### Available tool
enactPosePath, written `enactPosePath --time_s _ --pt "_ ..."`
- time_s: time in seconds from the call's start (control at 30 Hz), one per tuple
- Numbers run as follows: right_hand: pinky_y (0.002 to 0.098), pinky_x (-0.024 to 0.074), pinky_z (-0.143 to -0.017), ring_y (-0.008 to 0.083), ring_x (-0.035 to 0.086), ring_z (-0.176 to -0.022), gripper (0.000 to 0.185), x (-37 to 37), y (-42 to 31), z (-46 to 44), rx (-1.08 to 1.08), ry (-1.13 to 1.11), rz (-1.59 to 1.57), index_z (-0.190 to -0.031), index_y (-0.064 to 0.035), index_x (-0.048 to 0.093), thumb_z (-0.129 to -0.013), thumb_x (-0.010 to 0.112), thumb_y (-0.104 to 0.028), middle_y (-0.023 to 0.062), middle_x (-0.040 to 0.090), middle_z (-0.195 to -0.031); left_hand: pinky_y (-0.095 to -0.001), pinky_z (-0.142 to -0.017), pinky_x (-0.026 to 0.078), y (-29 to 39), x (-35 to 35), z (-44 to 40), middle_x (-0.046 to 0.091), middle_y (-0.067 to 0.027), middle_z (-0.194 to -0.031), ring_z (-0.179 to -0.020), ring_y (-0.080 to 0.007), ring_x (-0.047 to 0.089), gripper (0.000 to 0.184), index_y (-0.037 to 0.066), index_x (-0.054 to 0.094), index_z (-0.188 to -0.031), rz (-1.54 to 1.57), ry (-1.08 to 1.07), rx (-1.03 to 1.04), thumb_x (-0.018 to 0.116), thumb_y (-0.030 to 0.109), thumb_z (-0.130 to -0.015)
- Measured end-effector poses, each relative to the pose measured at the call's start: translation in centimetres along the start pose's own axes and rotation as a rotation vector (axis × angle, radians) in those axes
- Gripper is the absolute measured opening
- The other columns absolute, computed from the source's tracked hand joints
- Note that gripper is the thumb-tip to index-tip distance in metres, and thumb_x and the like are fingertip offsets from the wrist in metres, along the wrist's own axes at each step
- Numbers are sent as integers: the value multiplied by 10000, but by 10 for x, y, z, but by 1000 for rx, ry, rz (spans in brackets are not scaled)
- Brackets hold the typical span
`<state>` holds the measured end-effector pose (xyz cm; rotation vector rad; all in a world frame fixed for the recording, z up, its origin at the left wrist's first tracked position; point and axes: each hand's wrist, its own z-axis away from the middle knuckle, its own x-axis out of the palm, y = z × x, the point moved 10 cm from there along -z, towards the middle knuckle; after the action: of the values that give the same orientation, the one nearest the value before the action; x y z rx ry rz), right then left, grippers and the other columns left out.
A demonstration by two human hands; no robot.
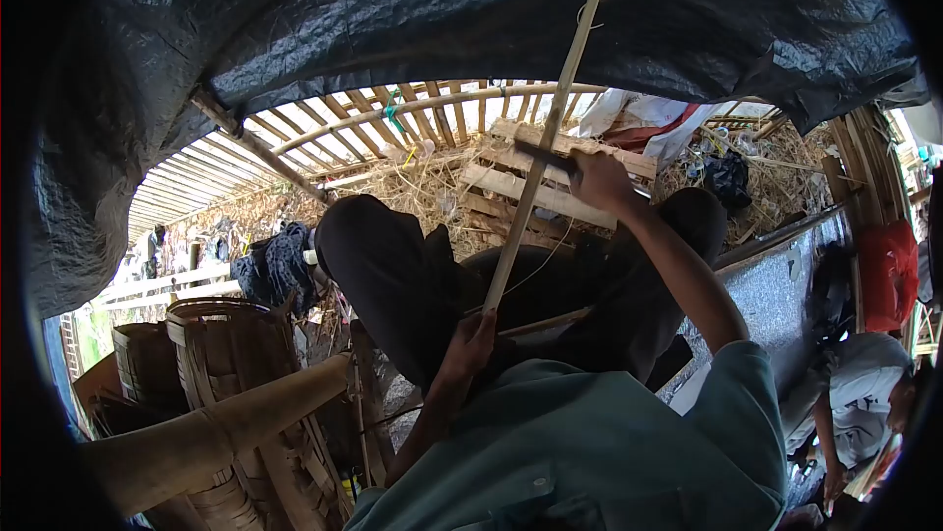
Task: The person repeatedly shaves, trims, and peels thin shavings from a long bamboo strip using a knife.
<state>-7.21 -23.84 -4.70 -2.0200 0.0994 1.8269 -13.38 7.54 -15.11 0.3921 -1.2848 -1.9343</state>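
A long pale bamboo strip (519, 226) runs slanting from my lap up toward the dark tarp. My left hand (471, 339) is closed around its lower end. Farther up, my right hand (601, 182) grips a knife (542, 155), whose dark blade lies across the strip and appears to touch it. The knife's handle is mostly hidden in my fist. A thin curled fibre (550, 261) hangs beside the strip. Both hands are between and above my bent knees, in dark trousers.
Wooden slats (550, 192) lie on straw ahead, before a bamboo fence (363, 123). Black tarp (471, 20) hangs overhead. A thick bamboo pole (226, 428) and woven baskets (221, 335) stand at left. Another person (855, 403) sits at lower right, near a red bag (889, 276).
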Motion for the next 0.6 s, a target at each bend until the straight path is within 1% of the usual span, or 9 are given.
enactPosePath --time_s 0.03,0.1,0.2,0.3,0.33,0.37,0.43,0.53,0.6 --pt "503 501 -622 394 630 -664 234 10 45 -23 170 90 -278 -924 -53 580 -739 611 -193 197 622 -678 -206 -332 261 -1 4 6 393 64 -527 -394 -35 383 343 104 487 -753 13 -7 -43 468 372 -965" --pt "490 484 -633 352 623 -700 245 29 58 -22 419 -192 -328 -935 -63 568 -719 609 -170 169 618 -707 -218 -351 259 13 7 8 404 54 -523 -409 -43 386 430 98 481 -693 29 -17 -96 451 434 -960" --pt "471 495 -650 353 634 -721 275 -3 -38 11 -374 -198 18 -949 -86 586 -697 624 -191 158 628 -716 -203 -316 231 11 9 10 352 64 -513 -356 -30 325 328 119 468 -750 269 -118 -207 482 370 -961" --pt "459 492 -657 343 634 -748 307 -1 -29 2 -372 -199 79 -955 -95 587 -667 636 -188 151 627 -734 -208 -309 218 0 7 6 331 65 -504 -349 -31 303 343 119 450 -734 291 -94 -216 474 374 -963" --pt "476 492 -674 348 635 -758 249 -19 -14 -9 -203 -21 36 -945 -82 583 -726 613 -199 162 627 -737 -209 -308 216 2 7 8 328 64 -502 -346 -33 298 349 119 446 -731 291 -88 -231 467 377 -965" --pt "490 489 -703 362 635 -777 208 -9 15 -27 44 -81 -210 -929 -61 576 -801 569 -225 175 628 -745 -211 -306 215 8 8 11 325 64 -500 -342 -35 293 354 119 442 -729 294 -82 -247 460 380 -967" --pt "504 483 -727 381 631 -789 219 -10 23 -40 147 -91 -211 -927 -46 567 -855 521 -248 180 630 -753 -211 -329 233 14 8 12 337 59 -504 -365 -39 315 381 112 448 -711 207 -81 -212 454 393 -967" --pt "500 490 -723 374 636 -802 224 -3 -15 -30 -305 -250 53 -953 -53 559 -787 573 -203 165 637 -764 -205 -383 274 17 5 7 370 50 -519 -426 -44 372 429 99 464 -675 59 -68 -120 453 416 -964" --pt "495 497 -711 371 640 -794 227 -26 -5 -41 -304 -133 173 -950 -51 568 -773 576 -192 169 643 -771 -201 -396 277 10 6 9 376 46 -524 -440 -43 375 442 98 456 -666 115 -27 -168 446 423 -965"
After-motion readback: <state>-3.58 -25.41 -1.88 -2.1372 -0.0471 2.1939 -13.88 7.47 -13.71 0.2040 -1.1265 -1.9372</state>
